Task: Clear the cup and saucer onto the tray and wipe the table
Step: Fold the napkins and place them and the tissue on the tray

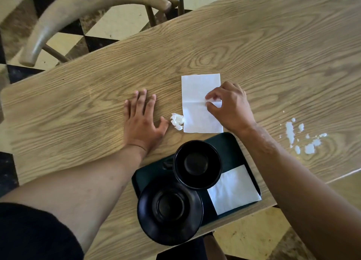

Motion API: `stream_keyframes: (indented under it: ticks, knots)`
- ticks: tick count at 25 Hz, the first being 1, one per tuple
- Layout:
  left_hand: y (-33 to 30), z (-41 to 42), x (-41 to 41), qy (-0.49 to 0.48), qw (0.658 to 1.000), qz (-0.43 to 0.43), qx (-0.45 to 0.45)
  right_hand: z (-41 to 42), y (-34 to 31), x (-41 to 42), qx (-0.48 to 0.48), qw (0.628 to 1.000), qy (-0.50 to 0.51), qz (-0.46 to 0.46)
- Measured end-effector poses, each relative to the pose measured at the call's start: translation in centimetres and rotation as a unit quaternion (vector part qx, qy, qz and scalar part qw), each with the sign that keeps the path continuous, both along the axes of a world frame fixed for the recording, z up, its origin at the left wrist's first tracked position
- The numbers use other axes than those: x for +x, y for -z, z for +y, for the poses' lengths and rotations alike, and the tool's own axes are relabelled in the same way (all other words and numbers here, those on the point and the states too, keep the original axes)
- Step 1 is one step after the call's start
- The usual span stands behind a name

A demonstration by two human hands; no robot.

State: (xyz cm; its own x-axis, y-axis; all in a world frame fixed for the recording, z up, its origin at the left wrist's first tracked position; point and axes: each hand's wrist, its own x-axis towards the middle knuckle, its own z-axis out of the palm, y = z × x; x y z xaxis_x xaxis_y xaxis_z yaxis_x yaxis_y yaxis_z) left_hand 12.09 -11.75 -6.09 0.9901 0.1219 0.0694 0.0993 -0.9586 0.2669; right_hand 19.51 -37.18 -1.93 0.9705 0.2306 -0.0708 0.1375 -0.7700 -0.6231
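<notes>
A black cup and a black saucer sit on a dark tray at the near edge of the wooden table. The saucer overhangs the tray's near left corner. A white unfolded napkin lies flat on the table beyond the tray. My right hand pinches the napkin's right edge at its crease. My left hand rests flat on the table with fingers spread, left of a small crumpled white wad.
A folded white napkin lies on the tray's right part. White spilled bits or droplets are scattered on the table to the right. A wooden chair stands at the table's far left over a chequered floor.
</notes>
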Motion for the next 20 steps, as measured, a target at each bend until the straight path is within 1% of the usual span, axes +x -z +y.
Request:
stream_keyframes:
  ticks: [7, 11, 13, 15, 17, 20]
  knots:
    - [0.1, 0.0, 0.0, 0.004, 1.000, 0.001, 0.007, -0.4, 0.5, 0.0, 0.004, 1.000, -0.006, -0.014]
    - [0.2, 0.1, 0.0, 0.004, 1.000, 0.001, 0.008, -0.5, -0.1, -0.1, 0.040, 0.999, 0.000, -0.028]
    - [0.2, 0.1, 0.1, 0.003, 1.000, 0.005, 0.008, -0.9, -0.7, 0.0, 0.099, 0.994, 0.029, -0.028]
    - [0.3, 0.1, 0.1, 0.002, 1.000, 0.005, 0.006, -1.3, -1.4, 0.2, 0.179, 0.981, 0.077, 0.024]
    - [0.3, 0.1, 0.1, 0.004, 1.000, 0.003, 0.003, -1.5, -1.8, 0.7, 0.260, 0.954, 0.119, 0.088]
    - [0.4, 0.1, 0.0, 0.004, 1.000, 0.000, 0.004, -1.8, -2.2, 1.2, 0.345, 0.916, 0.168, 0.120]
